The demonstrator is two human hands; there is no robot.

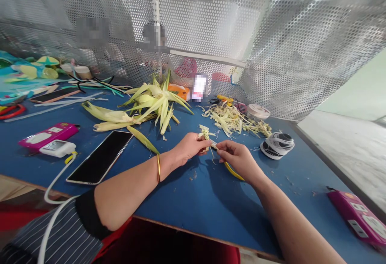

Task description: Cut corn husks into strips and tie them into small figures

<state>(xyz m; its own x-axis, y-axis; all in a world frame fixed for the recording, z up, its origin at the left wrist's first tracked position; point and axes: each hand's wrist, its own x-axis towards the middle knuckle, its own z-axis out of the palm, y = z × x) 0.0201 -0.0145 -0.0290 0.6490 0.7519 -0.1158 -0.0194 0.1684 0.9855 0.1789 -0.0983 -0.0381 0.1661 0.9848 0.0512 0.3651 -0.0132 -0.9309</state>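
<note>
Fingers of the left hand (190, 148) are closed on a small bundle of pale husk (205, 132); those of the right hand (237, 155) pinch a thin whitish piece (213, 145) that runs between the hands, too small to tell what it is. Taking the clock from the hands, the bundle pokes up past the left thumb and index finger toward 12, its lower part partly covered by the fingers. Thin strands hang below it toward 6.

Just beneath the right hand, at 5 o'clock, a yellow handle (233, 172) shows on the blue table (187, 199), the rest covered. One pink power strip (360, 215) lies at 4. At 9 are a dark-screened phone (101, 157) and, past it, a small white box (54, 148) with a white cable (56, 181), beside another pink power strip (45, 137).

White thread (276, 145) wound in a thick coil sits at 3. Long green husks (157, 99) spread toward 10 and 11, and shredded scraps (224, 118) are heaped at 1. Behind the scraps, at 2, stands a round pale tub or roll (258, 111); I cannot tell which, nor what it holds. An orange packet (180, 91) lies at 11 behind the husks, its contents hidden. Farthest, at 12, rises a perforated metal screen (205, 23).
</note>
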